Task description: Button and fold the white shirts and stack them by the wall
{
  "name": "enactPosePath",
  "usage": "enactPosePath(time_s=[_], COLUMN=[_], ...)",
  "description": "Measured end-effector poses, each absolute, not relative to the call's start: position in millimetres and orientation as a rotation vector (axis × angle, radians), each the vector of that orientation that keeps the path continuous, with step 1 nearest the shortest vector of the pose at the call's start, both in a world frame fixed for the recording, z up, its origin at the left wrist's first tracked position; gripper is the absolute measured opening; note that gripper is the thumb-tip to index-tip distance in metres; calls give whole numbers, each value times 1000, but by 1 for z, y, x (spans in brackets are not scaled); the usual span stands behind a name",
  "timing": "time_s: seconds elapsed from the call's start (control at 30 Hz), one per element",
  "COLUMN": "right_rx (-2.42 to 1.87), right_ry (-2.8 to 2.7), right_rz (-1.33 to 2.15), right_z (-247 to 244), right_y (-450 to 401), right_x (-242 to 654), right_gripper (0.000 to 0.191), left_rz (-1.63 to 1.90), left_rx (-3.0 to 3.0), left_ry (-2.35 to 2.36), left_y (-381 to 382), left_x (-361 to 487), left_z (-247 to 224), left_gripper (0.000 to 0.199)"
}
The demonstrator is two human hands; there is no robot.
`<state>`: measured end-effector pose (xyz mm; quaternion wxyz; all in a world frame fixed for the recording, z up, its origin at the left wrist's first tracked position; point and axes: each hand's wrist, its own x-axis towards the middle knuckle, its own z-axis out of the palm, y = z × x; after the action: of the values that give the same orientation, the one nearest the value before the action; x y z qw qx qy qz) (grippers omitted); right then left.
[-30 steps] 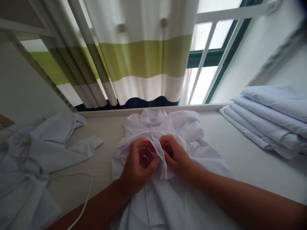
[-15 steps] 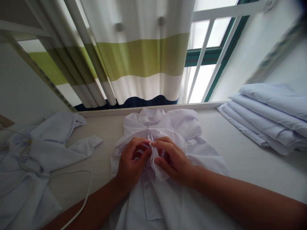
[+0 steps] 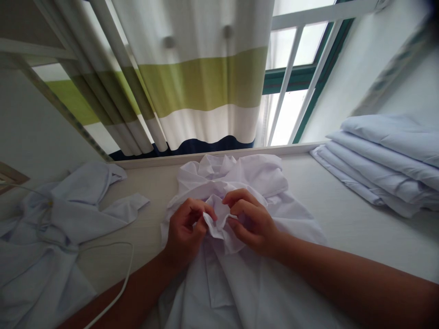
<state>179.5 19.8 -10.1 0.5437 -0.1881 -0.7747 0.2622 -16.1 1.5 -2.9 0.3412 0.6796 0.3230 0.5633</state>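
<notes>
A white garment (image 3: 240,283) lies rumpled on the pale surface, its collar end toward the window. My left hand (image 3: 187,230) pinches one fabric edge between thumb and fingers, left of the garment's middle. Just to the right, my right hand (image 3: 255,224) grips another part of the edge between thumb and index finger. Between the two hands the cloth is spread apart in a small open fold. The palms and some fingertips are hidden from view.
Folded white cloths (image 3: 387,160) are stacked at the right. Another crumpled white garment (image 3: 92,219) lies at the left, with a white cable (image 3: 128,269) near my left forearm. A striped curtain (image 3: 202,87) and barred window (image 3: 291,87) stand beyond the surface's raised edge.
My hands have moved slightly apart, and the fabric edges pinched together before are now spread open between them. The view has shifted a little.
</notes>
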Motion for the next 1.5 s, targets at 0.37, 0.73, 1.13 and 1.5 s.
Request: enactPosePath(time_s=[0.37, 0.73, 1.13, 1.5], right_rx=[-751, -404, -407, -591], right_ry=[-1510, -1935, -2006, -1915], right_rz=[1096, 797, 742, 801], right_z=[-18, -9, -15, -16], right_y=[23, 24, 33, 35], right_x=[180, 183, 185, 186], right_gripper=[25, 23, 19, 28], left_rz=[1226, 1142, 1116, 1215], left_rx=[1602, 1456, 1416, 1462], left_ry=[1005, 1197, 1096, 942], left_y=[7, 14, 10, 7], left_x=[-14, -13, -17, -17], left_z=[-6, -4, -5, 0], left_gripper=[25, 39, 52, 31])
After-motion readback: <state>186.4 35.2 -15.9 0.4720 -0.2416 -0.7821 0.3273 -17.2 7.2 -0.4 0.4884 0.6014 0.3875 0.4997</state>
